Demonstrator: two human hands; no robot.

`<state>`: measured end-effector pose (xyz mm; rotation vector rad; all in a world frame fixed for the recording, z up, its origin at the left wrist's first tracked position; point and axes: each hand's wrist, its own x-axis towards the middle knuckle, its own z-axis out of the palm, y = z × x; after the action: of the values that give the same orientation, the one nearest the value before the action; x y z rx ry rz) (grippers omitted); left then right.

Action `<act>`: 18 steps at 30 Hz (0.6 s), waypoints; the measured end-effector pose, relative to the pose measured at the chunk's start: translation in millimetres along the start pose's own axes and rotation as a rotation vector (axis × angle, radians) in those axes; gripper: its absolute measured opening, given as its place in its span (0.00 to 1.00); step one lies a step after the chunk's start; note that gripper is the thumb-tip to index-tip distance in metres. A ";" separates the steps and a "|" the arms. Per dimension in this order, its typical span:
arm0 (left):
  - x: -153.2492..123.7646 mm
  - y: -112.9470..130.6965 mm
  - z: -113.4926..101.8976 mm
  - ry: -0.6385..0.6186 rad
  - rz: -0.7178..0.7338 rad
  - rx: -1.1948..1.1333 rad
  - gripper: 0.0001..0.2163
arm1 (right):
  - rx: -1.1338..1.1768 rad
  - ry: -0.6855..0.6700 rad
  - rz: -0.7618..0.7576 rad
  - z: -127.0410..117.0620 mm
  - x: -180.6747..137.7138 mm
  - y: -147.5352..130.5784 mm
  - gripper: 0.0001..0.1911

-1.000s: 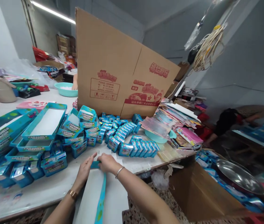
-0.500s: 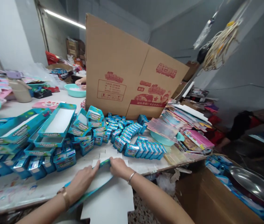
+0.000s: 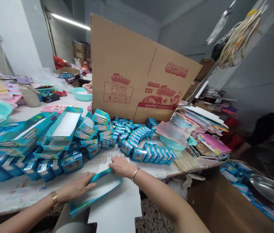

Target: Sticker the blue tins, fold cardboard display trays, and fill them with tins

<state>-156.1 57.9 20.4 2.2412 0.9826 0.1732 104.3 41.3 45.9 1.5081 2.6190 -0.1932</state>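
A blue cardboard tray (image 3: 100,189) with a white inside lies tilted at the table's front edge, its walls standing up. My left hand (image 3: 80,187) grips its left long wall, thumb on the inner side and fingers over the rim. At the far end corner my right hand (image 3: 121,166) pinches the wall; its fingertips are partly hidden. Under the tray lies a flat white card blank (image 3: 119,210) with notched edges, sticking out over the table edge. To the left stand finished blue trays (image 3: 64,124), stacked above rows of small blue boxes (image 3: 71,163).
A big brown carton (image 3: 137,71) stands upright behind the small boxes. Printed sheets (image 3: 200,121) are piled on the right, near a turquoise basin (image 3: 173,142). Below right, an open carton (image 3: 214,200) holds blue boxes and a metal bowl (image 3: 272,191). Someone's hand shows beside another basin (image 3: 82,94).
The tray's far end wall, held between both hands before, now stands up with the side walls. My left hand has slid back along the wall; the right stays at the far corner.
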 end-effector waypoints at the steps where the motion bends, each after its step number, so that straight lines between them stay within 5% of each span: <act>1: -2.2 0.0 2.7 0.026 -0.007 0.056 0.22 | 0.016 -0.020 -0.019 0.2 -1.7 -0.2 0.20; 3: -2.9 2.3 11.3 0.087 -0.036 0.195 0.22 | 0.074 -0.053 -0.021 -0.2 -6.9 0.4 0.27; 6: 0.2 6.2 21.0 0.111 -0.074 0.302 0.24 | 0.135 -0.036 0.084 2.9 -16.1 -0.7 0.19; 12: -3.0 5.4 3.2 0.002 0.007 0.111 0.25 | 0.106 0.022 0.311 20.6 -19.1 -21.4 0.16; 18: 4.2 0.0 4.7 0.056 -0.013 0.159 0.19 | 0.142 -0.042 0.192 3.9 -22.7 -5.4 0.19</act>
<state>-151.4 58.4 16.2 2.3846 1.0734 0.1572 111.1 18.5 46.0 1.7676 2.4555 -0.3945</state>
